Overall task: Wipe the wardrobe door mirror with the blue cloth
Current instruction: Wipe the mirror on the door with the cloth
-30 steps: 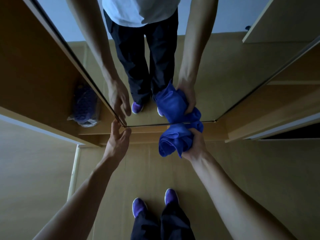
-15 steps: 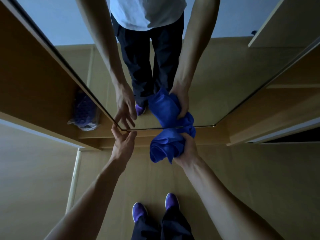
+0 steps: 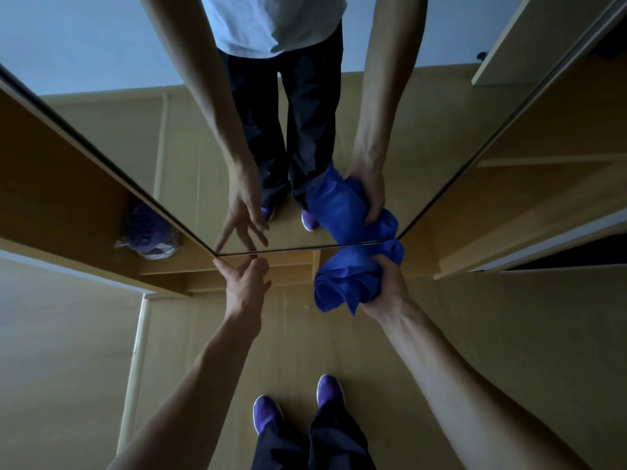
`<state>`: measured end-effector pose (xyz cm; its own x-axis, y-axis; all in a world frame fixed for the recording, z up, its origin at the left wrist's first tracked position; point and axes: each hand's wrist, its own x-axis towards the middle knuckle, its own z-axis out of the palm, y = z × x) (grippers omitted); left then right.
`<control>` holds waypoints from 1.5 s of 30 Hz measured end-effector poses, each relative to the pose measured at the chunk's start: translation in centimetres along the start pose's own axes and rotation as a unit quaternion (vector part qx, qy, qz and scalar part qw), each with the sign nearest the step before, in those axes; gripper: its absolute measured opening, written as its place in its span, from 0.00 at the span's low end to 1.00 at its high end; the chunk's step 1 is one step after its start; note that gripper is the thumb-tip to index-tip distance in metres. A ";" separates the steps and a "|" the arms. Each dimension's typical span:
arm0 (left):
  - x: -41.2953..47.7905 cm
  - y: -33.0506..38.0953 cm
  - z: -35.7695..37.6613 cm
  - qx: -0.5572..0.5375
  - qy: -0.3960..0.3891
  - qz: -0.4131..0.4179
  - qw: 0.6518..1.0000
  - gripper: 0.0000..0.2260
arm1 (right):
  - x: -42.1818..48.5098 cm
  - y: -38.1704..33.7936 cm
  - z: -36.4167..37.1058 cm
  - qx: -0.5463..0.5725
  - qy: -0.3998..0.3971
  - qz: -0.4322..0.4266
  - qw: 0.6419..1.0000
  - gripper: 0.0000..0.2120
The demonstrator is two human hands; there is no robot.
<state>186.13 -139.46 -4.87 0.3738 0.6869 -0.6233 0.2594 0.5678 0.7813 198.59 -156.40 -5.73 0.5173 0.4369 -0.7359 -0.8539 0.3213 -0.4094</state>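
Shifted to the lower right corner of the mirror (image 3: 190, 147), the blue cloth (image 3: 339, 283) sat bunched in the gripping right hand (image 3: 386, 290), the straight-fingered left hand (image 3: 246, 286) touching the lower left corner; flattening the cloth would likely have widened contact.

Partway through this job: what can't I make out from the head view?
- Right hand grip, head view: fingers buried in the bunched blue cloth.
- Mirror, head view: top cut off by the frame's upper edge; smears not visible in the dim light.
- Bag inside the wardrobe, head view: blurred and dim, contents unclear.
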 end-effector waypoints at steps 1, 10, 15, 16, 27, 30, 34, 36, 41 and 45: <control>-0.1 -0.2 0.8 -0.029 -0.003 -0.019 0.999 0.40 | 0.0 0.4 0.3 -0.014 -0.012 0.011 1.000 0.11; -0.5 -0.3 7.0 -0.178 -0.104 -0.182 0.961 0.12 | -0.1 -1.1 -1.3 -0.015 -0.013 0.007 1.000 0.09; -0.2 -0.6 7.2 -0.181 -0.085 -0.153 0.968 0.15 | 0.0 -3.5 -3.4 -0.042 0.019 -0.035 0.998 0.10; -0.2 -0.7 7.3 -0.184 -0.080 -0.152 0.968 0.15 | 0.1 -3.6 -3.6 -0.038 0.024 -0.044 0.998 0.10; -1.4 -1.2 8.8 -0.196 -0.112 -0.183 0.957 0.14 | 0.9 -2.9 -3.4 -0.095 0.088 -0.016 0.991 0.15; -1.7 -1.1 9.8 -0.217 -0.099 -0.185 0.954 0.17 | 0.4 -4.5 -3.7 -0.129 0.156 -0.040 0.979 0.16; -1.8 -1.0 10.3 -0.218 -0.085 -0.184 0.955 0.18 | -0.4 -6.9 -4.1 -0.156 0.198 -0.145 0.957 0.12; -2.1 -1.1 10.3 -0.214 -0.095 -0.177 0.956 0.16 | -1.1 -7.9 -3.7 -0.185 0.179 -0.197 0.946 0.11; -3.1 -1.2 10.4 -0.150 -0.082 -0.182 0.968 0.09 | -1.7 -9.5 -4.0 -0.232 0.134 -0.226 0.937 0.11; -6.9 -1.3 10.5 0.163 -0.113 -0.054 0.979 0.04 | -1.9 -10.2 -4.4 -0.281 0.131 -0.219 0.925 0.08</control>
<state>192.56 -149.75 -1.20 0.5070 0.4919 -0.7078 0.5644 0.4312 0.7040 206.09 -164.17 -2.53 0.8519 0.1250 -0.5086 -0.4991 -0.1003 -0.8607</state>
